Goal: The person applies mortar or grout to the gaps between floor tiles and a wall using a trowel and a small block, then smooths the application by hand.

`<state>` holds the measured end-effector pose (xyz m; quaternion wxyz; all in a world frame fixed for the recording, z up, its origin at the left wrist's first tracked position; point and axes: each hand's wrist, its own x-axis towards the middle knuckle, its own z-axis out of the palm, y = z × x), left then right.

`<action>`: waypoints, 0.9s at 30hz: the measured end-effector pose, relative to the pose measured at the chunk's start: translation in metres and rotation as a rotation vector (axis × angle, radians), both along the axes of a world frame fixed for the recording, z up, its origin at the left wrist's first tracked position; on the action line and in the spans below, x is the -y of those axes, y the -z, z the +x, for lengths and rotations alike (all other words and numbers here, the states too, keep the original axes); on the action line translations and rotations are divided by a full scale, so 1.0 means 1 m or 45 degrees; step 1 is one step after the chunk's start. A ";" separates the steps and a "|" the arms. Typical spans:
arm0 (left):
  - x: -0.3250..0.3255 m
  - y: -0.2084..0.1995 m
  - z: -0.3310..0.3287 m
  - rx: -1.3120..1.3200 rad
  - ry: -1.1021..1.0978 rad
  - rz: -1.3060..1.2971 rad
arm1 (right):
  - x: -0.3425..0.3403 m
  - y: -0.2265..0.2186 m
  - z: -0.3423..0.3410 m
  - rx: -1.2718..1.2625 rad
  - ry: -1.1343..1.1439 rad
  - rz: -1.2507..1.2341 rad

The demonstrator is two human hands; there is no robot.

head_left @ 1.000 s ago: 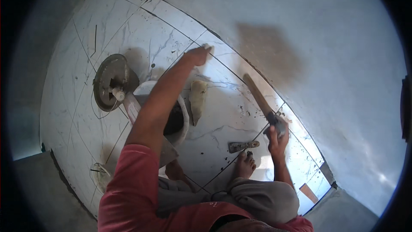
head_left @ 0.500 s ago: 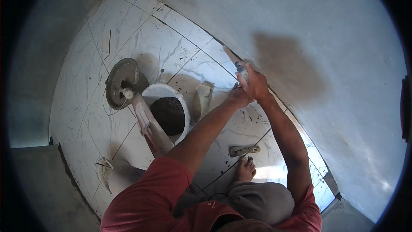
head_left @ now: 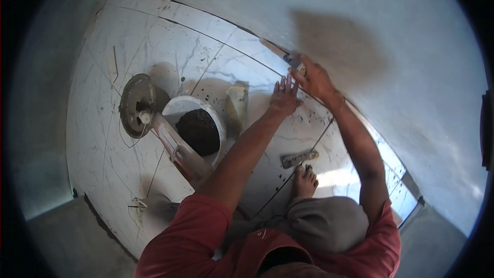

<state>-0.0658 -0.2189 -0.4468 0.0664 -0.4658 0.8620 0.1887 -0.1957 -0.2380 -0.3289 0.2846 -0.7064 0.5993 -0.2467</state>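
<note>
My right hand is closed around the grey handle of a trowel. Its narrow brownish blade points to the upper left along the seam where the tiled floor meets the wall. Close beside it, my left hand lies flat on the white tiles with its fingers spread, holding nothing. A short scraper-like tool lies on the tiles by my bare foot.
A white bucket of dark mortar stands left of my left arm. Beside it are a grey round container, a long pale tool and a yellowish crumpled piece. The wall rises on the right.
My left hand has come away from the right hand and flattened on the tiles. The right hand has moved slightly up with the trowel. The view has shifted a little.
</note>
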 end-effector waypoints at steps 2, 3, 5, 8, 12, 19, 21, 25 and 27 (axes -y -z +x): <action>0.003 0.004 0.006 0.004 -0.010 0.050 | -0.004 -0.017 -0.012 0.024 0.013 0.130; 0.000 0.006 0.007 -0.004 0.022 -0.046 | -0.010 -0.019 -0.021 -0.021 0.068 0.082; -0.001 0.004 0.006 -0.003 0.045 -0.135 | -0.026 -0.027 -0.038 -0.034 0.116 -0.146; 0.003 -0.004 -0.002 0.010 0.067 -0.061 | -0.044 -0.072 -0.049 0.040 0.098 0.100; 0.011 -0.008 0.002 0.092 0.086 -0.027 | -0.056 -0.119 -0.037 -0.335 0.046 -0.057; 0.013 -0.019 -0.006 0.098 0.068 -0.004 | -0.033 -0.115 -0.033 -0.567 0.026 0.001; 0.012 -0.015 -0.004 0.107 0.066 -0.009 | -0.024 -0.109 -0.028 -0.607 -0.028 0.151; 0.015 -0.011 0.002 0.116 0.046 -0.034 | -0.039 -0.125 -0.031 -0.562 -0.006 0.078; 0.014 -0.011 -0.004 0.103 0.075 -0.067 | -0.041 -0.122 -0.039 -0.642 0.073 0.222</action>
